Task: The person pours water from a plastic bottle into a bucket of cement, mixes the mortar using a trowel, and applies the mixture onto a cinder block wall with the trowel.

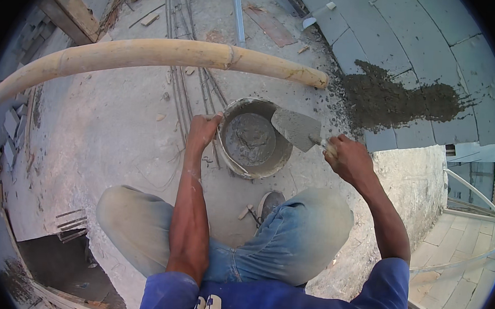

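A round bucket (281, 160) stands on the floor in front of my knees, with wet grey mortar (251, 136) in its bottom. My left hand (204, 129) is closed on the bucket's left rim. In my right hand (348, 157) is the handle of a trowel (296, 128), whose blade reaches over the bucket's right rim. Mortar coats the blade. On the block wall (381, 43) at the right, a rough patch of wet mortar (400, 101) is spread across the joints.
A thick bamboo pole (145, 51) crosses beyond the bucket. Thin steel bars (178, 92) lie on the concrete floor behind it. At the lower left is an opening (70, 268) in the floor with bar ends sticking out. Timber (71, 10) stands at the far left.
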### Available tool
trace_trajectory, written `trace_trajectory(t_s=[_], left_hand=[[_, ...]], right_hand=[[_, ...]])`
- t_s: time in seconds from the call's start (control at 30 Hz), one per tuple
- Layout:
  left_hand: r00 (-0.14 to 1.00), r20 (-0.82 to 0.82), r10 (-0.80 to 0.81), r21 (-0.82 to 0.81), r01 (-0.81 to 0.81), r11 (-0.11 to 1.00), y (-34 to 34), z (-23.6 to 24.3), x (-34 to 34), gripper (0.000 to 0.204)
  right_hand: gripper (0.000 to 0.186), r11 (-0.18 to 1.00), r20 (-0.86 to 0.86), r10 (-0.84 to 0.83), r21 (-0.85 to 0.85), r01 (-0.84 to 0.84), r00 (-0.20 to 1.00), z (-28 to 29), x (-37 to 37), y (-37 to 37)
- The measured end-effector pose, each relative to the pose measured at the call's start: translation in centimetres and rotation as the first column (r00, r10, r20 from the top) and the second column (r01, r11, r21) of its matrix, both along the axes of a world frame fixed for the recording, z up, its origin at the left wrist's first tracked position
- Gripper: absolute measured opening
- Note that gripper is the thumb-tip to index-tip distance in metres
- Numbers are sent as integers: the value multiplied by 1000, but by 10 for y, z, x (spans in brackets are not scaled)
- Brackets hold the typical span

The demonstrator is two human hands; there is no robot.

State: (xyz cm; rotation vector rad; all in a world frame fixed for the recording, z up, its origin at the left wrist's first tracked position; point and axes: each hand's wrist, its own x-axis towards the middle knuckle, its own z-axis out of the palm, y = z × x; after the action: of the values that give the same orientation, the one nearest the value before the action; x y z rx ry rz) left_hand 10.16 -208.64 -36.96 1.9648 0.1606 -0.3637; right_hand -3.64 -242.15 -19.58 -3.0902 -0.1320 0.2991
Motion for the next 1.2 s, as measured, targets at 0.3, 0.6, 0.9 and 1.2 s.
trace_trajectory(t_s=[0.3,0.6,0.9,1.2], left_hand=[[991,43,-125,31,123,992,-40,63,-40,46],[999,-32,19,-15,-20,1000,9,2,-10,43],[933,-234,273,-146,-312,939,58,-14,-14,56],[937,-145,318,-208,-343,916,35,-35,-9,53]], right_hand=[[24,994,-249,-49,82,71,967,-111,38,39],[39,886,-48,-63,457,78,997,-108,14,28],[33,683,-174,205,730,-13,963,82,74,35],[38,639,135,-696,565,522,706,-26,121,-239]])
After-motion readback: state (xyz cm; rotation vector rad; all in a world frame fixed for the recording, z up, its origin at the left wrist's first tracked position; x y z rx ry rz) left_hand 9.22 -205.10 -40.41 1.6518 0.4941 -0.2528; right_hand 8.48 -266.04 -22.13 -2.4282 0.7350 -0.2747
